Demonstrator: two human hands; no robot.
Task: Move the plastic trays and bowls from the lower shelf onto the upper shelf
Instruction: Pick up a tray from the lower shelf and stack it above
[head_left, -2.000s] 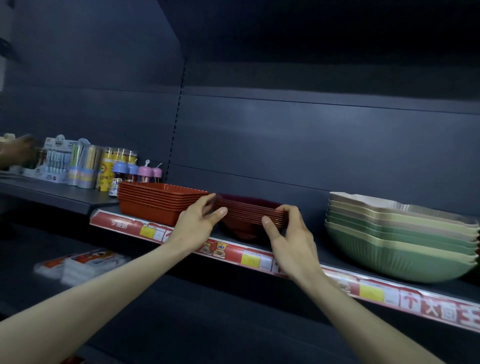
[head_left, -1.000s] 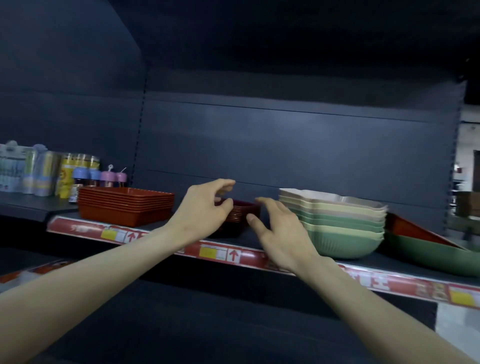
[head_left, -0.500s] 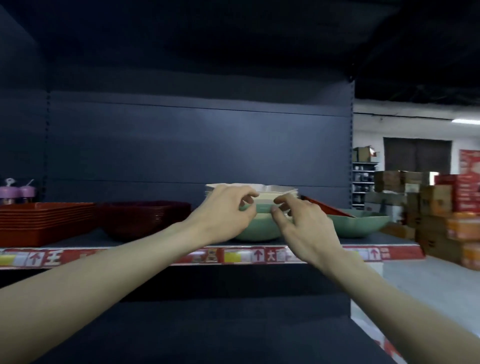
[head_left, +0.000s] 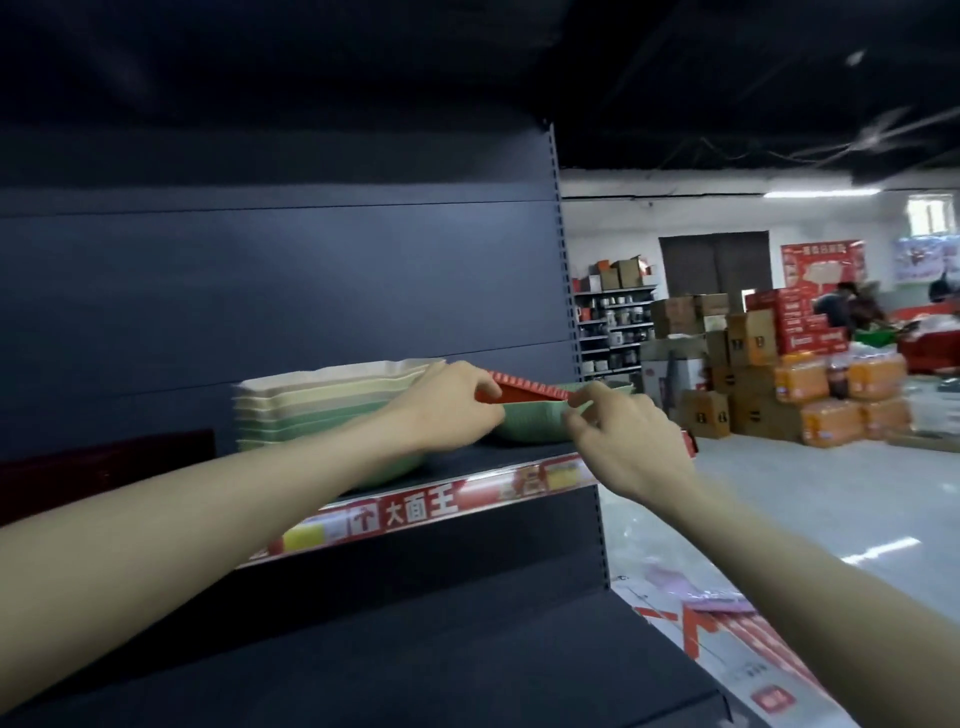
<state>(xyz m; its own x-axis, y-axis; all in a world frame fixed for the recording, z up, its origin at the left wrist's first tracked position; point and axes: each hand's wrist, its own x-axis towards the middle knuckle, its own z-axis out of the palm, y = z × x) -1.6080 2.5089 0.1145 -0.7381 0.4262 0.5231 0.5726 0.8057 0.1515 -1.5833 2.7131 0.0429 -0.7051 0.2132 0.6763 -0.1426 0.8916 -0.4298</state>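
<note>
Red ribbed plastic tray (head_left: 524, 391) leans in a pale green plastic bowl (head_left: 530, 422) at the right end of the shelf (head_left: 519, 457), lengthwise between both hands: the left hand (head_left: 447, 408) has its grip pinched on the left end, while the right hand (head_left: 618, 441) curls beside the right end, hold unclear.

Orange-red tray (head_left: 522, 393), pale green bowl (head_left: 530, 425), cream-to-green bowl stack (head_left: 317, 408), red-and-yellow price strip (head_left: 415, 512).

Retail shop, sales floor.
A dark gondola shelf (head_left: 519, 451) carries a red price strip (head_left: 415, 512); beyond it stand stacked cardboard boxes (head_left: 748, 338), shrink-wrapped orange drink packs (head_left: 831, 421) and a red promotional poster (head_left: 823, 267).
</note>
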